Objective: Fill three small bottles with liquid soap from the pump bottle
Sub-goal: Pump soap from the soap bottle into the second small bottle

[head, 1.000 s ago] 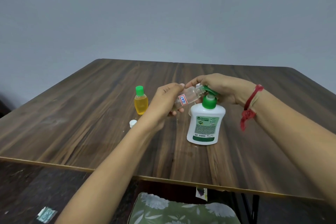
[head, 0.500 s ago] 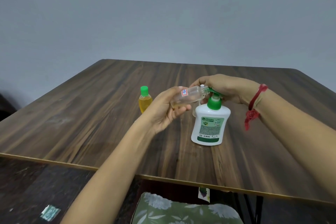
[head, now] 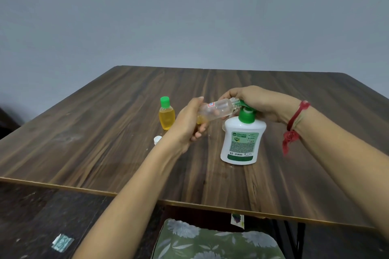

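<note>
A capped bottle (head: 167, 115), filled with yellow liquid and closed with a green cap, stands upright on the worktop (head: 105, 132) at the left of the group. A small white cap (head: 157, 139) lies on the worktop just in front of it, close to the left wrist.

The left hand (head: 190, 121) is closed around the base of a clear bottle (head: 219, 108), fingers curled under it and thumb on top. This bottle is held off the worktop, tilted nearly horizontal, with its open neck pointing right. A small amount of yellow liquid sits at the base end, inside the grip. A red-and-white sticker shows on its upper side.

The neck of the clear bottle meets the green spout of the pump bottle (head: 242, 141), which stands upright on the worktop just right of the left hand. Its body is white with a green label and green collar.

The right hand (head: 256, 102) rests on the pump head from above, fingers bent over it and touching the clear bottle's neck. A red thread (head: 294, 122) is tied around the right wrist.
</note>
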`<state>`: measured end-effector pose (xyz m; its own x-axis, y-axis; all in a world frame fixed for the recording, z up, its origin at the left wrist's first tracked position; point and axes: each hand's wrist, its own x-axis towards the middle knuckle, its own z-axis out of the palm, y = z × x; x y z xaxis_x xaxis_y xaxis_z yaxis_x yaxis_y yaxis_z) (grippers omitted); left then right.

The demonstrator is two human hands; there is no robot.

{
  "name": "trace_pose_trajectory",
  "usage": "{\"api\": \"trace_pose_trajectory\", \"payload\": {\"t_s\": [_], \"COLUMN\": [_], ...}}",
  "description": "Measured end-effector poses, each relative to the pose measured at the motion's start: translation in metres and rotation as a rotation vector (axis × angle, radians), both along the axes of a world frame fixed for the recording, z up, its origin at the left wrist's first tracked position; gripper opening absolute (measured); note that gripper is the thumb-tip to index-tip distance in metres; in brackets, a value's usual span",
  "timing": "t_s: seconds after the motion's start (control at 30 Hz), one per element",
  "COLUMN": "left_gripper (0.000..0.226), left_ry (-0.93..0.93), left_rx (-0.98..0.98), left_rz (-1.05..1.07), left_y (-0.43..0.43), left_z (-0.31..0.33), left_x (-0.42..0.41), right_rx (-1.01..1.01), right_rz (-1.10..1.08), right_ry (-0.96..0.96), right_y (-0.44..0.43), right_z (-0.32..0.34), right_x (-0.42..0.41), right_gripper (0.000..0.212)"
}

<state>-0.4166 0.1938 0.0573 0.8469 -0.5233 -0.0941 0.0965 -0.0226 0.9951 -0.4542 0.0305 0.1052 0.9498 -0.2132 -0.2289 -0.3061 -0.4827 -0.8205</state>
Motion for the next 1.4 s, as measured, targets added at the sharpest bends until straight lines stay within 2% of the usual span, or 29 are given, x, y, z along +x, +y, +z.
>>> {"api": "trace_pose_trajectory", "payload": {"t_s": [0.17, 0.33, 0.57, 0.7, 0.9, 1.03, 1.23, 1.4], "left_gripper": [0.047, 0.046, 0.040, 0.042, 0.041, 0.041, 0.038, 0.038], "left_ry": [0.074, 0.098, 0.125, 0.142, 0.151, 0.162, 0.191, 0.215], "left_rx": [-0.071, -0.061, -0.076, -0.064, -0.071, -0.047, -0.047, -0.050], "left_rz": [-0.057, -0.050, -0.092, -0.084, -0.106, -0.094, -0.116, -0.099], "left_y": [-0.002, -0.001, -0.003, -0.002, -0.002, 0.001, -0.001, 0.000], "left_z": [0.002, 0.000, 0.001, 0.001, 0.003, 0.002, 0.003, -0.001], "left_x": [-0.002, 0.001, 0.001, 0.001, 0.000, 0.001, 0.000, 0.000], "right_rx": [-0.121, -0.015, -0.124, 0.008, -0.137, -0.027, -0.187, -0.130], "right_rz": [0.025, 0.008, 0.044, 0.031, 0.053, 0.049, 0.060, 0.039], "right_ry": [0.022, -0.003, 0.029, 0.008, 0.034, 0.012, 0.049, 0.014], "right_y": [-0.003, 0.001, -0.004, -0.002, -0.004, -0.002, -0.002, -0.001], "right_z": [0.012, -0.001, 0.010, 0.000, 0.010, -0.001, 0.013, -0.001], "right_x": [0.000, 0.001, 0.001, 0.000, 0.002, 0.001, 0.001, 0.001], "right_gripper": [0.031, 0.028, 0.031, 0.029, 0.030, 0.029, 0.029, 0.031]}}
